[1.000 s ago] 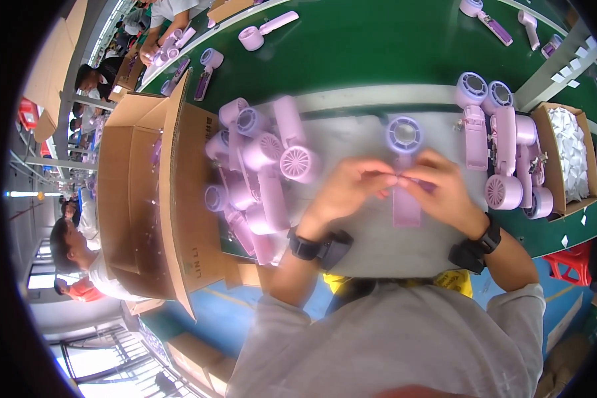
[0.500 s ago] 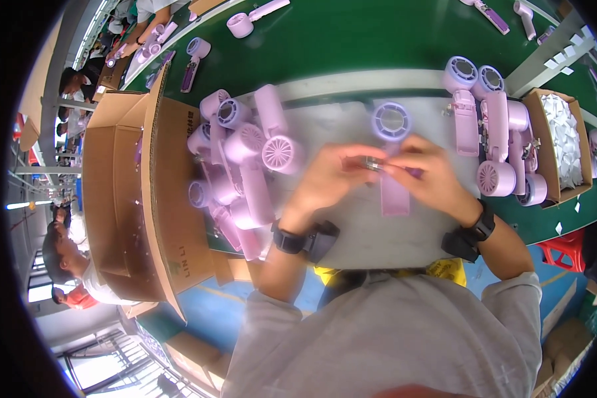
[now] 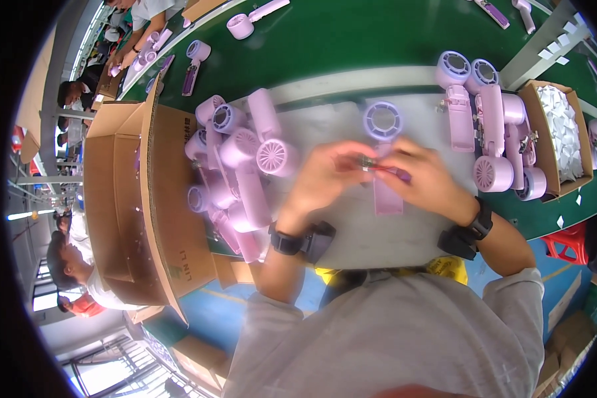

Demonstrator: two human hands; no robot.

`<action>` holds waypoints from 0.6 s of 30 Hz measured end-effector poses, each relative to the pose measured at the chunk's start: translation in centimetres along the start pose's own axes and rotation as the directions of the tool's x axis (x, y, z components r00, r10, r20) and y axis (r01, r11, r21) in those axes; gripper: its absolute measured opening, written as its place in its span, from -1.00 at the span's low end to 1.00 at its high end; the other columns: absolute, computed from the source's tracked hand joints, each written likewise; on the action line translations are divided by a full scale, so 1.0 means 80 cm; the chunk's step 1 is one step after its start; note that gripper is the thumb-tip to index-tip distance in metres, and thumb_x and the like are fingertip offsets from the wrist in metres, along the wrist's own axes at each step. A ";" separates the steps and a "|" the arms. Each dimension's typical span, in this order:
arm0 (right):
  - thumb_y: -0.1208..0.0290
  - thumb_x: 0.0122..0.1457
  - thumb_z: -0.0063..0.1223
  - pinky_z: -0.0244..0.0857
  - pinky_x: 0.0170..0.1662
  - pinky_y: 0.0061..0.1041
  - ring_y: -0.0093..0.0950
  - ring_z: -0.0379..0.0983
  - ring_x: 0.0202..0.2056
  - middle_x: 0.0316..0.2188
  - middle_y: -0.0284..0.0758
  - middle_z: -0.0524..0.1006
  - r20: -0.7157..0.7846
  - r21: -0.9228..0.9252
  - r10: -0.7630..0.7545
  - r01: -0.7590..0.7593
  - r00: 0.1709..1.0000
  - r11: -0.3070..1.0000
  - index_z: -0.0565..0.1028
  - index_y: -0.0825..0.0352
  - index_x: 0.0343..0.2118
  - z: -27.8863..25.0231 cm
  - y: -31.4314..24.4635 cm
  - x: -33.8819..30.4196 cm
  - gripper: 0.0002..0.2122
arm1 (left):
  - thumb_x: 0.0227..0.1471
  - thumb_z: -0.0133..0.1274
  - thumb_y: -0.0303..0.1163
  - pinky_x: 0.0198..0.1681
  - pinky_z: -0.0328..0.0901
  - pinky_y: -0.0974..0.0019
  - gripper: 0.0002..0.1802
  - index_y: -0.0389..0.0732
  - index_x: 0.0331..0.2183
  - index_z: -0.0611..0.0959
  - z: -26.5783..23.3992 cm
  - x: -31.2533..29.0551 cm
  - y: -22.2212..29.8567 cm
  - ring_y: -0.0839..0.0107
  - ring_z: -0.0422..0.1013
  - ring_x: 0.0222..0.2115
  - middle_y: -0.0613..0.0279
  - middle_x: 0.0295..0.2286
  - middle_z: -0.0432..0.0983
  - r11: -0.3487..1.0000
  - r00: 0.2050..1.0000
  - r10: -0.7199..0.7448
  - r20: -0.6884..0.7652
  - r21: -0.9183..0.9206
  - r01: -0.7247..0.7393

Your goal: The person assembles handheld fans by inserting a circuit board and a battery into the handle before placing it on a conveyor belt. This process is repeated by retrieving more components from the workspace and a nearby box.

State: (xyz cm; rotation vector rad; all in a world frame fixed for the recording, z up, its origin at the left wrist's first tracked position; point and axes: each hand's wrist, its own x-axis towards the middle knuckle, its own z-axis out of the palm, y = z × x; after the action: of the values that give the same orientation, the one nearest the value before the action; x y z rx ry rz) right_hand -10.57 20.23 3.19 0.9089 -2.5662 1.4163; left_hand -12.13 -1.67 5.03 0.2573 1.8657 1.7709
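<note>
Over the pale work mat (image 3: 338, 239), my left hand (image 3: 325, 176) pinches a small metallic part (image 3: 366, 163), too small and blurred to name. Fingertips of my right hand (image 3: 428, 176) are closed right beside it, on a thin purple piece (image 3: 402, 175) with what looks like red wire running between the two. Beneath both hands lies an open lilac handheld fan (image 3: 388, 199). Its round head (image 3: 383, 120) points away from me and its hollow handle comes toward me, partly covered by my fingers.
Lilac fans are heaped at the left (image 3: 245, 149), beside a tall open cardboard box (image 3: 169, 199). More fan bodies (image 3: 491, 119) lie at the right, next to a carton of white pieces (image 3: 560, 132). A green conveyor belt (image 3: 351, 40) carries scattered fans; a metal post (image 3: 544, 53) stands far right.
The whole view has shifted slightly. My hands stay close together over the fan, with the small part and purple piece still between them; the red wire shows more clearly now.
</note>
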 end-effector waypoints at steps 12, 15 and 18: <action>0.48 0.05 0.22 0.29 -0.51 -0.44 -0.42 0.41 -0.58 -0.46 -0.32 0.43 0.017 -0.037 -0.039 0.040 0.999 0.999 0.61 0.30 -0.35 -0.003 -0.001 0.002 -0.90 | -0.06 0.18 -0.74 -0.16 0.42 0.43 -0.70 -0.31 -0.23 0.56 0.005 0.000 0.006 0.50 0.50 -0.27 0.26 -0.31 0.56 0.998 0.999 0.034 -0.040 0.058 -0.032; 0.44 0.03 0.21 0.31 -0.54 -0.43 -0.43 0.40 -0.62 -0.47 -0.36 0.43 0.011 -0.053 -0.050 0.050 0.999 0.997 0.60 0.30 -0.42 -0.002 0.000 0.002 -0.92 | -0.06 0.18 -0.75 -0.17 0.42 0.44 -0.70 -0.31 -0.22 0.57 0.004 0.001 0.002 0.51 0.50 -0.28 0.26 -0.31 0.56 0.998 0.999 0.021 -0.039 0.057 -0.019; 0.47 0.03 0.20 0.30 -0.55 -0.44 -0.43 0.40 -0.62 -0.46 -0.33 0.43 -0.009 0.017 -0.041 0.042 0.999 0.999 0.60 0.32 -0.42 -0.001 0.005 0.001 -0.94 | -0.06 0.17 -0.75 -0.19 0.42 0.45 -0.69 -0.32 -0.21 0.56 0.002 0.000 0.000 0.52 0.50 -0.29 0.26 -0.31 0.56 0.999 0.999 0.024 -0.045 0.050 -0.021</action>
State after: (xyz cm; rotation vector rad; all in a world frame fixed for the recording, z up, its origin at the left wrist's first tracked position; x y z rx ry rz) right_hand -10.85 20.40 2.99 0.9510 -2.5179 1.4301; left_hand -12.05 -1.52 5.06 0.2597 1.9480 1.7604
